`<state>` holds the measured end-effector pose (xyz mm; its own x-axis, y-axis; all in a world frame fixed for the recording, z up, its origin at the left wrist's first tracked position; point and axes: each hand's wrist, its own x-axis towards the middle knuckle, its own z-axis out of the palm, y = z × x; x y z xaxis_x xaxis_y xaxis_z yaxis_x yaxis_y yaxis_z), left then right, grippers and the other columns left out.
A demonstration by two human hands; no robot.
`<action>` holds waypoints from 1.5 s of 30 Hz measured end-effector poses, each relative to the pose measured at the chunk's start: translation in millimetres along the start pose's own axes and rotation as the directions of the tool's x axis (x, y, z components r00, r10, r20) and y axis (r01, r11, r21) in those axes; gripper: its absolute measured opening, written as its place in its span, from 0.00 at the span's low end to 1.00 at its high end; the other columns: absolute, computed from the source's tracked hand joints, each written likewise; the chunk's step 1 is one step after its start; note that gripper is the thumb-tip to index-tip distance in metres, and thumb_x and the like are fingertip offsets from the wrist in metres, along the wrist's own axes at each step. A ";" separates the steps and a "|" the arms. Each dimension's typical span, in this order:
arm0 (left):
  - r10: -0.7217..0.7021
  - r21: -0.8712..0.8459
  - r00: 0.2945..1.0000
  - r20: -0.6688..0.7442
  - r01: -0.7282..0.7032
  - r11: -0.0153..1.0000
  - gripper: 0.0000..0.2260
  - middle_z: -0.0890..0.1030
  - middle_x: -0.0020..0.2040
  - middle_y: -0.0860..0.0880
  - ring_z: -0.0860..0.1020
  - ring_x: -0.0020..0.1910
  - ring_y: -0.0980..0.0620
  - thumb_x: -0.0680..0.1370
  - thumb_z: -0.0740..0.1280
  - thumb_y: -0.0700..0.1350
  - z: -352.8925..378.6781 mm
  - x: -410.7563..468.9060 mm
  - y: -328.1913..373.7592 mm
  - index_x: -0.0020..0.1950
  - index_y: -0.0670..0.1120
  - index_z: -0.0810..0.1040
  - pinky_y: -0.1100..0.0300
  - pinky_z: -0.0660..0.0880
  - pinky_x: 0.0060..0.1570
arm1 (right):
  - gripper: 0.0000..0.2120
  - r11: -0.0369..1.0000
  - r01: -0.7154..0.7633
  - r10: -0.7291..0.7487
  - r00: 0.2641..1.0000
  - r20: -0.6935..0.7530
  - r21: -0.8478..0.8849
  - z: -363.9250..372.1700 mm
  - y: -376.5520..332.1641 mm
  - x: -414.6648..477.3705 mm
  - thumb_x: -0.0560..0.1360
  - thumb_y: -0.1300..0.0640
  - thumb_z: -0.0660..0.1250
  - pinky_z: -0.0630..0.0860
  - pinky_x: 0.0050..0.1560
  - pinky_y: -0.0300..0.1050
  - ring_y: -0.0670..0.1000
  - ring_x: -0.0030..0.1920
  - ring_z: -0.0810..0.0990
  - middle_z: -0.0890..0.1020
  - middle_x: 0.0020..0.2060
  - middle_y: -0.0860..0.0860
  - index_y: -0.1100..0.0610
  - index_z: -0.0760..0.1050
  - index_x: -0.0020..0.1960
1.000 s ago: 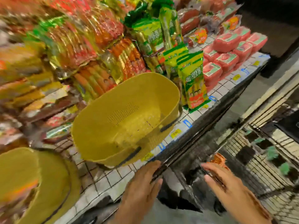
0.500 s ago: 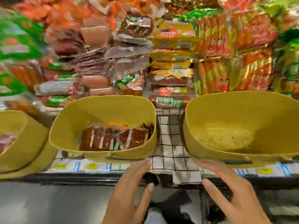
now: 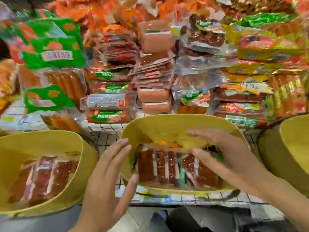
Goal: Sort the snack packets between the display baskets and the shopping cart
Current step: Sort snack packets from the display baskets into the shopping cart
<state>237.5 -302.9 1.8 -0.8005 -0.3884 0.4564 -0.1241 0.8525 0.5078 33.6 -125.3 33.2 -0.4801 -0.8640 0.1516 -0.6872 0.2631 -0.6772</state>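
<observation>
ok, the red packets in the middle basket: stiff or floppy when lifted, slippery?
Probably thin and semi-stiff: the packets keep flat shapes, packed side by side in the middle basket. Glossy film suggests they may slide against each other. Likely light, though blur hides detail.

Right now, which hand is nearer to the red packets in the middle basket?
Right. The right hand reaches inside the middle basket, over the red packets; the left hand is by its left wall.
</observation>
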 end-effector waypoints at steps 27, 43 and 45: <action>-0.139 0.001 0.986 0.088 0.139 0.990 0.26 0.69 0.71 0.45 0.65 0.71 0.52 0.78 0.59 0.54 17.3 -11.8 -39.7 0.70 0.39 0.69 0.63 0.61 0.71 | 0.34 0.867 0.042 0.205 0.878 0.433 -0.496 121.4 11.9 91.0 0.66 0.35 0.70 0.58 0.69 0.56 0.55 0.67 0.66 0.73 0.62 0.53 0.56 0.70 0.63; -0.416 -0.506 0.908 -0.058 0.332 0.796 0.13 0.83 0.48 0.60 0.82 0.47 0.60 0.77 0.69 0.44 6.5 38.6 -21.2 0.58 0.57 0.74 0.66 0.78 0.44 | 0.09 0.802 -0.152 0.001 0.967 0.254 0.578 52.7 -31.8 113.5 0.75 0.50 0.67 0.79 0.42 0.38 0.47 0.41 0.82 0.83 0.42 0.51 0.55 0.78 0.50; -0.477 -0.586 0.878 -0.048 0.362 0.725 0.12 0.84 0.47 0.57 0.83 0.45 0.59 0.76 0.68 0.39 6.1 36.5 -24.7 0.56 0.54 0.75 0.66 0.79 0.41 | 0.14 0.953 -0.167 0.064 0.927 0.369 0.255 63.4 -14.7 106.6 0.78 0.47 0.61 0.80 0.45 0.43 0.47 0.42 0.81 0.81 0.43 0.51 0.57 0.76 0.53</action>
<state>207.7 -336.0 1.5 -0.6155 -0.7640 0.1934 -0.0358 0.2723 0.9615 27.1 -248.5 13.6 -0.2881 -0.9427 -0.1683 -0.4355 0.2855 -0.8537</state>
